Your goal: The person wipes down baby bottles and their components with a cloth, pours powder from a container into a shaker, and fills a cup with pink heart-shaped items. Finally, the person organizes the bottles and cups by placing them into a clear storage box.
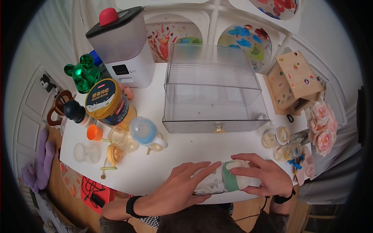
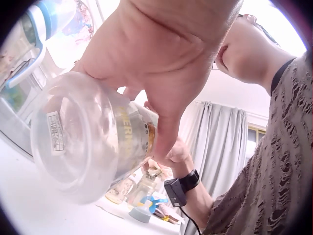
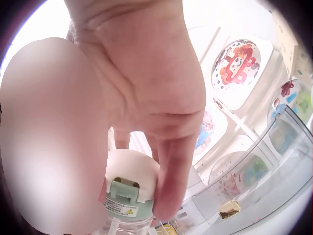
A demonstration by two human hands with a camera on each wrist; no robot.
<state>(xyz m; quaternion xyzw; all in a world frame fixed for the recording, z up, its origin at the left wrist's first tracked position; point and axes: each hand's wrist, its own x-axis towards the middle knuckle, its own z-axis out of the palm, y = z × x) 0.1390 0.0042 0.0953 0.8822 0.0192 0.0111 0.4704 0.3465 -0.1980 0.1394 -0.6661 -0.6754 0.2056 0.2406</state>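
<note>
A clear straw bottle (image 1: 210,182) with a green collar and a white lid is tilted over near the table's front edge. My left hand (image 1: 171,192) holds its clear body, thumb on the near side and fingers across the far side. Around the lid (image 3: 131,169) curl the fingers and thumb of my right hand (image 1: 268,176). In the left wrist view the bottle's base (image 2: 73,142), with a small printed label, faces the camera. The right wrist view shows the lid down, with a green latch (image 3: 124,192) and a straw below it.
A clear storage box (image 1: 213,110) stands at mid-table. On the left are a blue-topped baby bottle (image 1: 143,132), a yellow-lidded tub (image 1: 103,99), several small cups and a tall dispenser (image 1: 120,50). Glass jars (image 1: 272,138), pink flowers (image 1: 324,126) and a wooden house (image 1: 295,77) stand right.
</note>
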